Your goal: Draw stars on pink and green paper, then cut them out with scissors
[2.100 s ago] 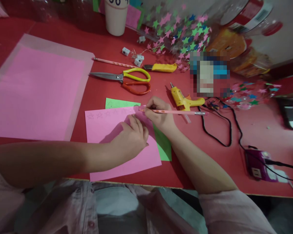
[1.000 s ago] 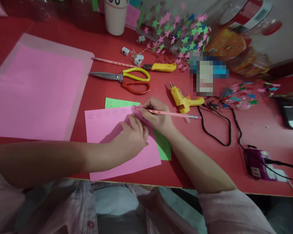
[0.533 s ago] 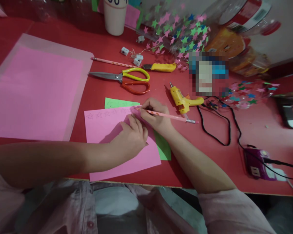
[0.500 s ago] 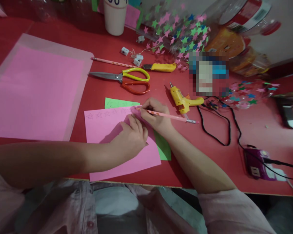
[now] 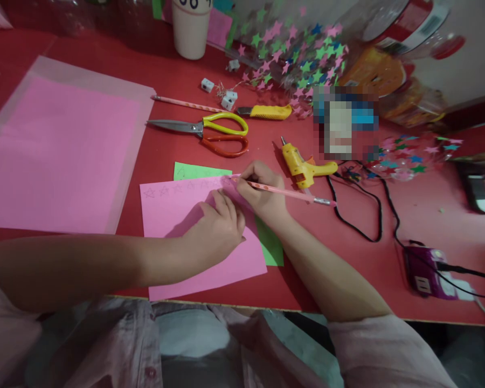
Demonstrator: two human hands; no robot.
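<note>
A pink sheet of paper (image 5: 202, 269) lies at the table's front edge, with a row of small pencilled stars along its top. My left hand (image 5: 218, 226) rests on this sheet, fingers bent but apart, holding nothing. A pink pencil (image 5: 285, 191) with an orange pattern and a pink eraser is pinched in my right hand (image 5: 264, 194), its tip at the right end of the star row. Under the pink sheet, a green sheet (image 5: 202, 171) shows at the top and lower right; it also bears faint pencil marks.
Scissors (image 5: 181, 126), a yellow cutter knife (image 5: 269, 111), another pencil (image 5: 181, 103) and a yellow glue gun (image 5: 301, 164) lie beyond my hands. Left is a large pink sheet pack (image 5: 64, 156). A white cup (image 5: 191, 32), star cut-outs (image 5: 295, 54) and a purple power adapter (image 5: 424, 269) surround them.
My right hand and the pencil have shifted slightly right, and more of the pencil marks at the row's right end show. My left hand stays put.
</note>
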